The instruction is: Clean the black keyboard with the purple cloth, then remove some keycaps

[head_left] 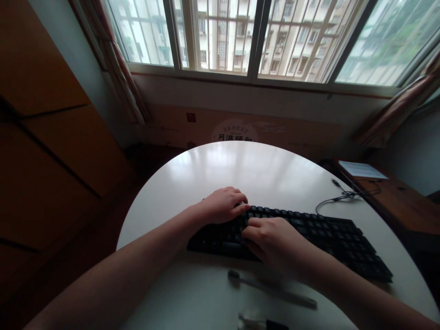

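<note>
Two-handed at the keyboard [326, 233], with fingers [252, 232] curled on left hand [223, 205] and right hand [273, 238]; can't tell whether gripping. Got a toothbrush [275, 292] lying nearby, presumably for easy reach.

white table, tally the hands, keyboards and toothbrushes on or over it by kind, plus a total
Hands: 2 (left hand, right hand)
Keyboards: 1 (black keyboard)
Toothbrushes: 1 (toothbrush)
Total: 4
Not counted: whatever is cut off at the bottom edge, too unclear to name.
</note>
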Demonstrator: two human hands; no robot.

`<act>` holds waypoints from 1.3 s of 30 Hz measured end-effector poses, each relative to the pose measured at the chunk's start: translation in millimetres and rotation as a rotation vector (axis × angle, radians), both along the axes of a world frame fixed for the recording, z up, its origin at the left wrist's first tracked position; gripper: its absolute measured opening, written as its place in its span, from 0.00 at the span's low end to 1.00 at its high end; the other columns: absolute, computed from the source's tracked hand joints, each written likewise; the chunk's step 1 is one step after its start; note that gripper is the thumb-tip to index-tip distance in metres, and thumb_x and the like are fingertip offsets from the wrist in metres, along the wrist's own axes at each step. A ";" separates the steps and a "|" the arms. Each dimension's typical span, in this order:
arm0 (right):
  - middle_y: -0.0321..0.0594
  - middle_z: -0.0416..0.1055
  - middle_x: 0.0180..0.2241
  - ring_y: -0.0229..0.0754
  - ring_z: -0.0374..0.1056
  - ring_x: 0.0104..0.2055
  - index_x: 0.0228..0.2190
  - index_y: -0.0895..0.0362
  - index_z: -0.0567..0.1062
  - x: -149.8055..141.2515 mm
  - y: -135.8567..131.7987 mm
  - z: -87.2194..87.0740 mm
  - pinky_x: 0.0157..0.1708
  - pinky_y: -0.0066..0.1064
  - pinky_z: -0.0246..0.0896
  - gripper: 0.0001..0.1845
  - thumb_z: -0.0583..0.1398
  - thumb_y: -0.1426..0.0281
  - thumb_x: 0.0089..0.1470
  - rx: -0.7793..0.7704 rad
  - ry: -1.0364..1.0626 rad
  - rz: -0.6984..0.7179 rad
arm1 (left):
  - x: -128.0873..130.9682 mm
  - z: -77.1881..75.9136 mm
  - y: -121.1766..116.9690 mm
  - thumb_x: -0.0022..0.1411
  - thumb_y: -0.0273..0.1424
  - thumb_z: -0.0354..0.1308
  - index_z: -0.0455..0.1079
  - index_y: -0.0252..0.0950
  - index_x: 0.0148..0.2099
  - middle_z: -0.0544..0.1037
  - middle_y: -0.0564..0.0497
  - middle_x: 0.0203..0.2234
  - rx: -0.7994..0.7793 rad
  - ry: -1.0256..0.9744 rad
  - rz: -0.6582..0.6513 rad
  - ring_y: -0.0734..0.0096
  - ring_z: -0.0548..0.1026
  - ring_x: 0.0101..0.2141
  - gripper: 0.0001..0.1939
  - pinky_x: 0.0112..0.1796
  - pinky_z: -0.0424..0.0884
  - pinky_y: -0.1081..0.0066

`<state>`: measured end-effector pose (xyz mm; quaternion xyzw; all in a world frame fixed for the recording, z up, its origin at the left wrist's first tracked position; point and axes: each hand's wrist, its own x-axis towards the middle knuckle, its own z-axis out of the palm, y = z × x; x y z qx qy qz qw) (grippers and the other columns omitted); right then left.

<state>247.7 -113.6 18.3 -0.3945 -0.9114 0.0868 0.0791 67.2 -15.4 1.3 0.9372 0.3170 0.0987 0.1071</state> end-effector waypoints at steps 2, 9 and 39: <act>0.35 0.70 0.29 0.34 0.61 0.26 0.27 0.57 0.72 3.8 1.7 4.8 0.27 0.30 0.45 0.09 0.56 0.75 0.58 -0.028 -0.008 0.066 | -0.1 0.3 -0.1 0.70 0.39 0.47 0.74 0.38 0.46 0.78 0.46 0.41 -0.001 -0.001 -0.001 0.60 0.74 0.44 0.16 0.44 0.67 0.65; 0.33 0.71 0.31 0.34 0.61 0.28 0.30 0.56 0.72 4.0 6.1 2.2 0.28 0.29 0.44 0.05 0.58 0.76 0.54 -0.028 0.019 0.070 | 0.3 -0.5 0.6 0.70 0.39 0.48 0.74 0.38 0.46 0.78 0.46 0.41 -0.004 -0.016 -0.003 0.60 0.74 0.44 0.16 0.43 0.66 0.66; 0.33 0.71 0.27 0.35 0.64 0.26 0.37 0.54 0.67 52.0 26.4 19.6 0.24 0.24 0.57 0.01 0.55 0.71 0.61 -0.078 0.631 -0.191 | -3.1 13.0 -5.6 0.68 0.38 0.52 0.73 0.38 0.48 0.78 0.45 0.43 -0.002 -0.235 0.028 0.60 0.74 0.45 0.14 0.46 0.69 0.62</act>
